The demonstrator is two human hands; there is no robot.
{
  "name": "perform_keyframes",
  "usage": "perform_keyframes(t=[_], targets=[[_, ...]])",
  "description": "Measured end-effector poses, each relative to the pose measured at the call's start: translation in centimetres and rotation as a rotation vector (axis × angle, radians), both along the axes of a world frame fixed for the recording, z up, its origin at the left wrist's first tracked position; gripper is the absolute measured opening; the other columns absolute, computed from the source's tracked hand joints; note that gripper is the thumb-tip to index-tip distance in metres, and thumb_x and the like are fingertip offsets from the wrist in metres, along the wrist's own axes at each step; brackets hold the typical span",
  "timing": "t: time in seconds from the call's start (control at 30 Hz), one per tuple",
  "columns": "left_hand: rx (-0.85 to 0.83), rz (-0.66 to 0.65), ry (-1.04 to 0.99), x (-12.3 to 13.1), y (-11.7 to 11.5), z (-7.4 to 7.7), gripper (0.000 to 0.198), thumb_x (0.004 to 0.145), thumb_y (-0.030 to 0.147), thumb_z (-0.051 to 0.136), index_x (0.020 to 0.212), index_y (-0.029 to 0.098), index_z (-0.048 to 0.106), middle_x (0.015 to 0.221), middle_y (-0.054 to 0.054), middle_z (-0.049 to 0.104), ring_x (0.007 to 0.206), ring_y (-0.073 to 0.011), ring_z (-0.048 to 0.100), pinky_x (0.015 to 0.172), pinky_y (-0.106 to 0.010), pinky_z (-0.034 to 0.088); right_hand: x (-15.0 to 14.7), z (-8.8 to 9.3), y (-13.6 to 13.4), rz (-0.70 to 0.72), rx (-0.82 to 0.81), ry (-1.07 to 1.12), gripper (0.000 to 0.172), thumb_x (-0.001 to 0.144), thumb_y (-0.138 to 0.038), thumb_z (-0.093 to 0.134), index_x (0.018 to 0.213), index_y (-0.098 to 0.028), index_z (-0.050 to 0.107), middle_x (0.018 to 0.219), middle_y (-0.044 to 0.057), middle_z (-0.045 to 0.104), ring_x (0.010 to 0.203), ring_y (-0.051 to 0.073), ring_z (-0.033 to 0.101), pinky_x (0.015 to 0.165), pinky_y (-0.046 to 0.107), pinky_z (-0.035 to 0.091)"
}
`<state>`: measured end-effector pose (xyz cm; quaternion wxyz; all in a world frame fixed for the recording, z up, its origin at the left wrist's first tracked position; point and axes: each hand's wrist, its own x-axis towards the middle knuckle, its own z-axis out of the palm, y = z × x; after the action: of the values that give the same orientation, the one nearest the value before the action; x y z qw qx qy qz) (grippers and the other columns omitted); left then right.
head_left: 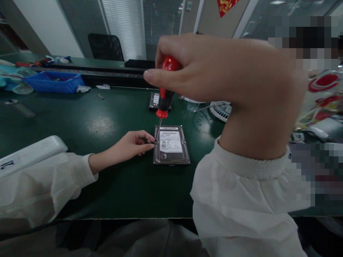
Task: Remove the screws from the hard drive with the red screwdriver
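A silver hard drive (171, 142) with a white label lies flat on the green tabletop in front of me. My right hand (184, 67) is wrapped round the red and black handle of a screwdriver (165, 96), held nearly upright. The screwdriver's shaft reaches down to the drive's left edge. There, the fingertips of my left hand (136, 143) pinch close to the tip; whatever they hold is too small to make out. Behind the screwdriver sits a second hard drive (154, 101), partly hidden by the handle.
Several small screws (203, 117) lie right of the drives, near a white grille-like part (222, 110). A blue bin (57, 82) stands at the back left. A long white casing (34, 153) is beside my left forearm. Clutter fills the right side.
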<state>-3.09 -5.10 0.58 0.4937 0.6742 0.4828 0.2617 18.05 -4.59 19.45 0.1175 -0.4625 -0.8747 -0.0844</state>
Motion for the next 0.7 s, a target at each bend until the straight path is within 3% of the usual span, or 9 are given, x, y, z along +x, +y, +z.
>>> perform_keyframes(t=[0.1,0.23,0.4,0.5,0.6,0.7], targets=[[0.000,0.003,-0.002,0.10,-0.05,0.02,0.034,0.081,0.043,0.074,0.100,0.017,0.065,0.067,0.004,0.063,0.053,-0.0091,0.055,0.047,-0.020,0.043,-0.16,-0.03,0.16,-0.015,0.015,0.009,0.037,0.092,-0.050,0.045,0.108,-0.022,0.063,0.113,0.003,0.067,0.081,0.015,0.053,0.065,0.030,0.028],[0.002,-0.010,0.010,0.14,-0.06,0.05,0.034,0.082,0.044,0.074,0.101,0.018,0.066,0.071,0.003,0.065,0.054,-0.0098,0.056,0.047,-0.021,0.043,-0.25,-0.15,-0.19,-0.004,0.023,0.020,0.041,0.088,-0.041,0.046,0.122,-0.023,0.057,0.121,0.003,0.064,0.085,0.016,0.055,0.065,0.029,0.029],[0.002,-0.015,0.008,-0.07,0.07,-0.16,0.033,0.083,0.043,0.074,0.103,0.019,0.066,0.073,0.002,0.066,0.056,-0.0098,0.057,0.047,-0.021,0.045,-0.43,-0.21,-0.54,0.059,-0.006,0.050,0.049,0.093,-0.063,0.041,0.109,-0.021,0.061,0.099,0.001,0.064,0.073,0.011,0.048,0.065,0.027,0.028],[-0.004,-0.018,0.007,-0.17,0.10,-0.27,0.031,0.085,0.042,0.073,0.104,0.019,0.065,0.072,0.003,0.065,0.056,-0.0093,0.057,0.048,-0.020,0.045,-0.43,-0.16,-0.35,0.065,0.003,0.070,0.038,0.093,-0.051,0.047,0.100,-0.018,0.064,0.093,0.002,0.063,0.068,0.009,0.041,0.065,0.027,0.026],[-0.004,-0.020,0.007,-0.13,0.08,-0.20,0.032,0.084,0.043,0.074,0.103,0.018,0.065,0.071,0.003,0.065,0.056,-0.0094,0.057,0.048,-0.020,0.045,-0.20,-0.06,-0.29,0.043,-0.004,0.042,0.031,0.089,-0.041,0.049,0.109,-0.021,0.063,0.104,0.002,0.066,0.070,0.011,0.044,0.064,0.028,0.026],[-0.006,-0.017,-0.001,-0.01,0.03,-0.06,0.032,0.083,0.043,0.074,0.102,0.018,0.065,0.071,0.003,0.065,0.056,-0.0096,0.058,0.048,-0.020,0.045,-0.04,0.07,-0.36,0.014,-0.006,0.032,0.043,0.091,-0.049,0.046,0.124,-0.025,0.060,0.116,0.003,0.066,0.077,0.013,0.050,0.065,0.029,0.026]])
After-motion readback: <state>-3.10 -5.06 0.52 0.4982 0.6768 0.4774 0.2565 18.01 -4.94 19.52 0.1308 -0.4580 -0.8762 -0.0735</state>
